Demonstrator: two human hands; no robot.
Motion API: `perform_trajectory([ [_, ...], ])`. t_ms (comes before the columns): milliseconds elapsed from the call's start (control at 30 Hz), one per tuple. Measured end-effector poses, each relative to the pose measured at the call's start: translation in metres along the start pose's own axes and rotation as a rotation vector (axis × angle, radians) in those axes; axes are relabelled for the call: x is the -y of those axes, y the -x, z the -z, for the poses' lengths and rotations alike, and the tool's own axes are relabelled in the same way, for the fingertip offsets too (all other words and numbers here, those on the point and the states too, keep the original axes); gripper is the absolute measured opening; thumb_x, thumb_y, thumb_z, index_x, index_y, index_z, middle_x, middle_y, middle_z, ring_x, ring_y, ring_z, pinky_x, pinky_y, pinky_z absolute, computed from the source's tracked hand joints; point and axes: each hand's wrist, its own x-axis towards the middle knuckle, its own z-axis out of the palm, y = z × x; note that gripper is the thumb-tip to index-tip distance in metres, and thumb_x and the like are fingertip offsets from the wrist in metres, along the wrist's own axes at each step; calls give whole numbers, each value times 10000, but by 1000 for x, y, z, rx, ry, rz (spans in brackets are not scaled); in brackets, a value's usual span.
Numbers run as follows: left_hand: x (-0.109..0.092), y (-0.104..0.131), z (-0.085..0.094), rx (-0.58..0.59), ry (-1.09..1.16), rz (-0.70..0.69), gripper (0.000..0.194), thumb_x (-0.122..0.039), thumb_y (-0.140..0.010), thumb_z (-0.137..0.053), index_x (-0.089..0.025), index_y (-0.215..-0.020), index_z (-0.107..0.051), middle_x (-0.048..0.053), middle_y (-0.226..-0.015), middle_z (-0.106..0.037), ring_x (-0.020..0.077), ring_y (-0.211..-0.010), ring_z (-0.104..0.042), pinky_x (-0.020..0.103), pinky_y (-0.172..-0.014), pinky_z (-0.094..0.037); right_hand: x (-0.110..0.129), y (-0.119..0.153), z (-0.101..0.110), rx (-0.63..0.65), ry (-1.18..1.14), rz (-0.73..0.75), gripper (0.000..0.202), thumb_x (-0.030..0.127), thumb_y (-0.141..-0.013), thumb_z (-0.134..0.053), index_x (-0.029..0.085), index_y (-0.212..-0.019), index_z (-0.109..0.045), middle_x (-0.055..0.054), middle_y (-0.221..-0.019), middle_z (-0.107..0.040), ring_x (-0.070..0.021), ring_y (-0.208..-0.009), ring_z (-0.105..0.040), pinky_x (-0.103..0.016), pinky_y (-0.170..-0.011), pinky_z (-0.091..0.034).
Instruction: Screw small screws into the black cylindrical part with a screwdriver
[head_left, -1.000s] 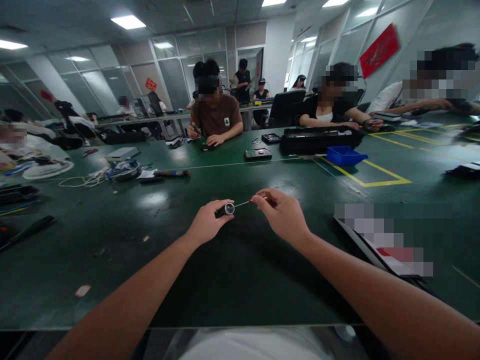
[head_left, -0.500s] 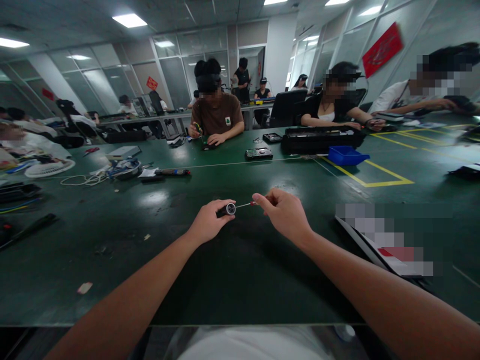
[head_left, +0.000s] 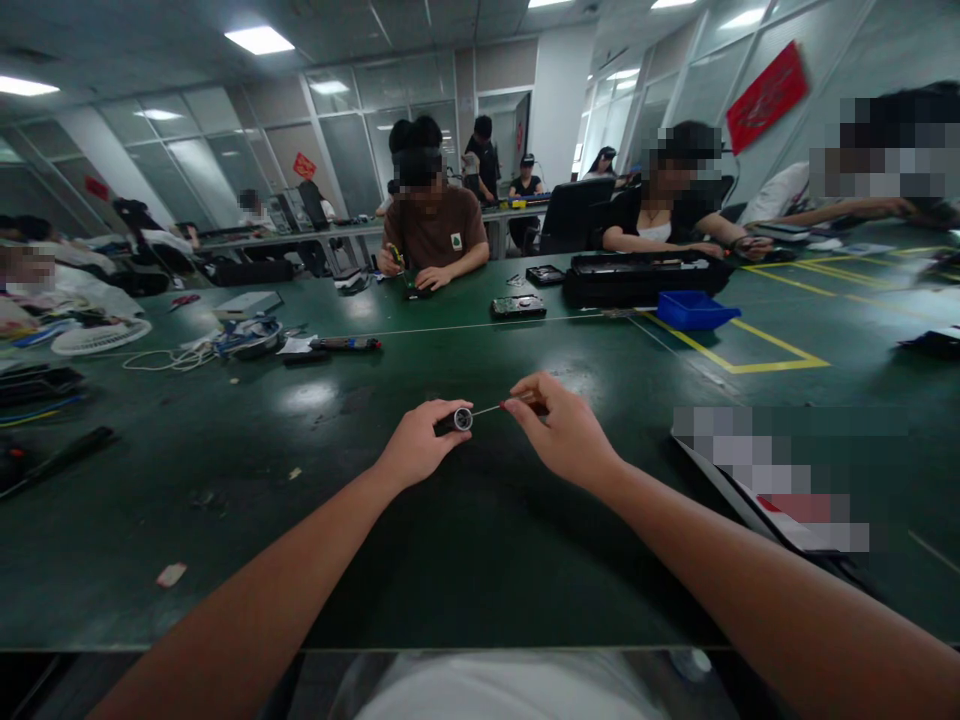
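My left hand gripped a dark cylinder at frame centre, round end showing | my right hand pinched a screwdriver, its thin shaft reaching the cylinder's end.

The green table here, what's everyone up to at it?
At the green table, the left hand holds a dark cylinder, its round end facing right. The right hand grips a screwdriver, its thin shaft reaching that end; whether the tip touches is too small to tell. Across the table, a person in brown works with a tool over a small dark object.
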Motion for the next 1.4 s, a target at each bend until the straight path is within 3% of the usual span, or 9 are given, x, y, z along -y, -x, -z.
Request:
perform_trajectory([
  [300,0,0,0,4,0,-3,386,-229,-827,-723,-287,-1206,-675,28,-1163,-692,222,-1097,-617,405,-1014,-441,4,-3,4,121,73,-61,348,402,-1006,-406,206,-899,-673,12,-600,-628,-161,-579,-604,-295,-596,-407],
  [533,-2,1,2,2,-2,12,386,-231,-838,-716,-294,-1216,-673,25,-1151,-689,220,-1078,-619,396,-993,-453,3,0,3,155,58,14,293,259,-976,-430,169,-1171,-630,-36,-815,-693,-169,-705,-630,-296,-659,-440],
  [733,-4,-1,2,9,-13,-2,386,-193,-818,-732,-272,-1193,-687,23,-1162,-694,216,-1094,-622,381,-1007,-448,-1,-1,3,182,9,-4,296,247,-973,-432,178,-1159,-652,-39,-865,-720,-171,-779,-665,-291,-704,-460],
  [867,-1,-1,0,-5,-6,-8,398,-196,-814,-740,-280,-1199,-685,15,-1164,-697,211,-1095,-625,371,-1007,-450,-3,-2,1,157,-33,-59,406,394,-1023,-358,186,-1062,-705,-32,-797,-736,-183,-773,-695,-308,-722,-473],
  [967,0,1,0,-9,0,-17,404,-205,-814,-747,-289,-1204,-682,9,-1169,-697,208,-1099,-626,370,-1010,-448,-4,-4,0,115,-8,-131,458,462,-1021,-357,182,-1129,-703,-38,-790,-753,-202,-785,-716,-327,-738,-482],
  [1067,0,1,0,9,-8,-27,395,-206,-816,-746,-288,-1197,-686,12,-1170,-699,212,-1099,-627,378,-1009,-449,-2,-6,1,107,28,-143,430,396,-1015,-392,174,-1304,-619,-20,-727,-737,-202,-776,-715,-330,-753,-484],
  [1167,-1,1,-1,14,-12,-30,394,-195,-810,-750,-283,-1189,-690,15,-1174,-700,213,-1105,-626,381,-1015,-447,-1,-5,1,137,46,-134,422,345,-1007,-407,155,-1343,-577,2,-641,-684,-187,-676,-684,-320,-706,-482],
  [1400,0,0,1,-15,-9,-7,393,-189,-814,-742,-273,-1194,-688,17,-1173,-698,210,-1097,-629,371,-1005,-457,-4,-2,-2,200,-32,-94,360,284,-987,-453,193,-1309,-586,-41,-841,-716,-175,-784,-692,-311,-716,-521],
])
